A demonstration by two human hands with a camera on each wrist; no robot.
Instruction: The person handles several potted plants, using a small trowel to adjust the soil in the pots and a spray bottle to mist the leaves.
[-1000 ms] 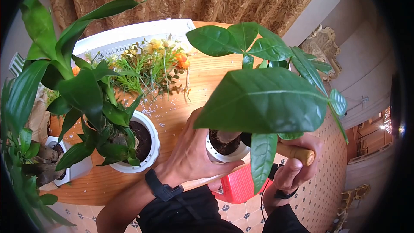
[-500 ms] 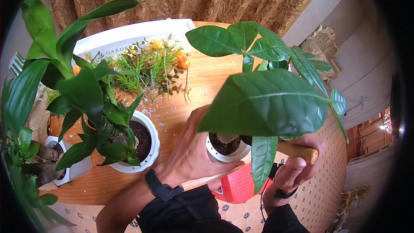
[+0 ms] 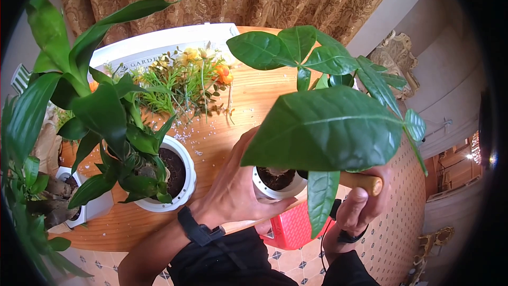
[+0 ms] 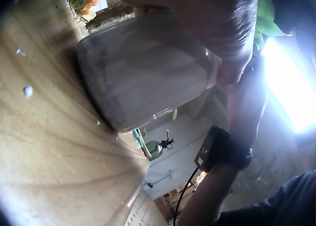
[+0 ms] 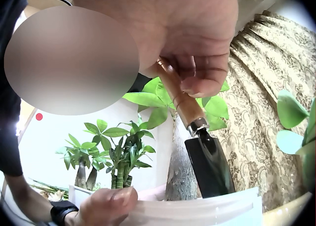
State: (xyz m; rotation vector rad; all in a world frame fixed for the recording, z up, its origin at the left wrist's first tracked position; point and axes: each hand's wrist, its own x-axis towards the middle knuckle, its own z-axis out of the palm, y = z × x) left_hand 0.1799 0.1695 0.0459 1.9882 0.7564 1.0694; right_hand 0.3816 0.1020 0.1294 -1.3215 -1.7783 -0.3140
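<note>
My left hand (image 3: 233,188) grips a white plant pot (image 3: 264,190) near the table's front edge, its thumb along the near side. Dark soil and a thick trunk (image 5: 181,162) show inside the pot, while broad green leaves (image 3: 328,127) hang over it and hide part of the work. In my right hand (image 3: 365,209) is a hand trowel (image 3: 365,182), held by its wooden handle. The right wrist view shows its black blade (image 5: 210,162) pointing down inside the pot's rim beside the trunk. The left wrist view shows the pot's wall (image 4: 143,78) low over the wood.
A leafy plant in a round white pot (image 3: 185,193) stands left of my left hand, with a smaller hexagonal pot (image 3: 98,209) farther left. Artificial flowers (image 3: 185,82) and white granules lie on the wooden table (image 3: 259,95). A red stool (image 3: 293,228) stands below the edge.
The trowel's handle end has shifted slightly in my right hand's grip, first right, then back left and up. The large front leaf has swayed a little. My left hand stays on the pot.
</note>
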